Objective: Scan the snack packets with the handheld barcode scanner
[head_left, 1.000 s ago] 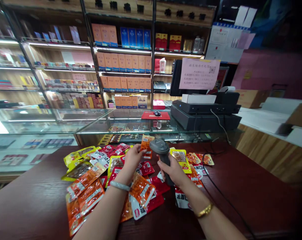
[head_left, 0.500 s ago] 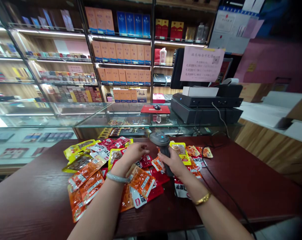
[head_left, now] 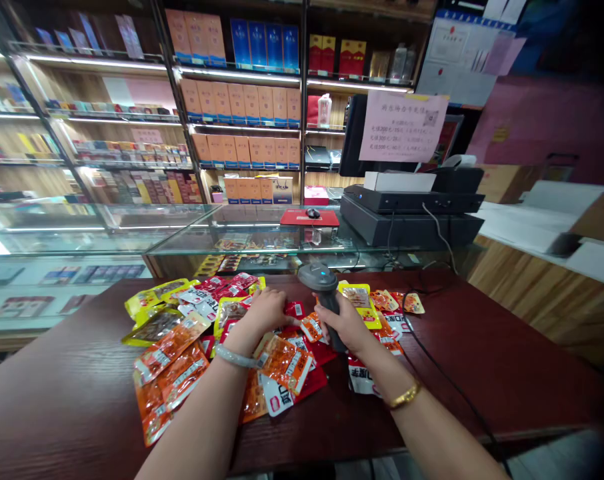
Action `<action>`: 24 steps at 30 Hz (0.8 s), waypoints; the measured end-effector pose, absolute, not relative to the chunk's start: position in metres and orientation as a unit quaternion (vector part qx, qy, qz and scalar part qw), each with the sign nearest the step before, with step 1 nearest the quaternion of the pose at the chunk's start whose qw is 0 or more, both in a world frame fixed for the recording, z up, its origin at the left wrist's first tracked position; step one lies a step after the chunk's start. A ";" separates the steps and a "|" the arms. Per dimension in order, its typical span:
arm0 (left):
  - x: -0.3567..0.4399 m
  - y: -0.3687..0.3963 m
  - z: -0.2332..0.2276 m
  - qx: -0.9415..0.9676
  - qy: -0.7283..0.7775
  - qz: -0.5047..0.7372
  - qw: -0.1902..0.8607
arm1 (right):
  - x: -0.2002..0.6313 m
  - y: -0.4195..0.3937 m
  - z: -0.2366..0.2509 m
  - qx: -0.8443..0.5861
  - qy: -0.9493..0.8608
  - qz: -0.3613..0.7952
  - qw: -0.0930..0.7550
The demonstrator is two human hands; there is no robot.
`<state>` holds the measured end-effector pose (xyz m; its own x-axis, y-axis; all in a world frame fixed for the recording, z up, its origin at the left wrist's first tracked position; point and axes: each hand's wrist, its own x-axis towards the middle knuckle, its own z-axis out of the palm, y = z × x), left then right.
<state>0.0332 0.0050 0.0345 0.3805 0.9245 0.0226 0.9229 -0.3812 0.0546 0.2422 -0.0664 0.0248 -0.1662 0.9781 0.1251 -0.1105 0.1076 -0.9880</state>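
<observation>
Now, scanner (head_left: 324,293): upright, gripped by right hand (head_left: 349,325).
Left hand (head_left: 263,313): fingers spread on red packet (head_left: 295,309), just left of scanner.

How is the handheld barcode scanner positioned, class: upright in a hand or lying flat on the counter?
Upright. The right hand wraps the scanner handle, its head raised above the snack packets.

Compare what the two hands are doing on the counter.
The left hand lies palm down on the red snack packets, fingers spread; the right hand is wrapped around the scanner handle, holding it upright. The left wrist wears a pale bangle, the right a gold bracelet. Both are over the packet pile.
</observation>
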 end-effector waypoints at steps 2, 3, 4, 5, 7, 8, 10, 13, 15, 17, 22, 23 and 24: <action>0.032 0.008 0.034 0.824 0.565 0.039 0.014 | 0.242 -0.065 0.022 -0.390 -0.541 0.539 0.514; 0.031 0.010 0.034 0.819 0.572 0.044 0.016 | 0.242 -0.064 0.020 -0.387 -0.540 0.540 0.517; 0.031 0.011 0.034 0.812 0.582 0.048 0.019 | 0.243 -0.062 0.019 -0.386 -0.539 0.540 0.519; 0.030 0.011 0.034 0.804 0.591 0.054 0.021 | 0.243 -0.061 0.017 -0.386 -0.538 0.539 0.520; 0.027 0.014 0.033 0.790 0.609 0.073 0.022 | 0.243 -0.060 0.014 -0.388 -0.538 0.536 0.522; 0.025 0.015 0.033 0.781 0.618 0.088 0.021 | 0.243 -0.059 0.013 -0.388 -0.539 0.535 0.522; 0.020 0.020 0.032 0.755 0.642 0.132 0.024 | 0.243 -0.059 0.014 -0.386 -0.539 0.535 0.524; 0.011 0.026 0.034 0.690 0.684 0.236 0.030 | 0.243 -0.061 0.018 -0.388 -0.537 0.539 0.520; 0.009 0.026 0.037 0.642 0.696 0.321 0.013 | 0.243 -0.063 0.022 -0.394 -0.537 0.541 0.514; 0.009 0.022 0.041 0.611 0.691 0.386 -0.003 | 0.243 -0.066 0.025 -0.398 -0.537 0.541 0.511; 0.019 0.010 0.049 0.583 0.660 0.473 0.033 | 0.242 -0.069 0.029 -0.390 -0.552 0.538 0.504; 0.021 0.010 0.049 0.575 0.654 0.490 0.039 | 0.241 -0.070 0.029 -0.387 -0.554 0.538 0.504; 0.023 0.010 0.048 0.566 0.646 0.510 0.044 | 0.241 -0.070 0.029 -0.386 -0.555 0.539 0.503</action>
<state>0.0226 0.0104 0.0482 -0.3564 0.7763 0.5199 0.6861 -0.1602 0.7096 0.2412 -0.0697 0.0287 -0.1969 0.9701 0.1420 -0.1139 0.1212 -0.9861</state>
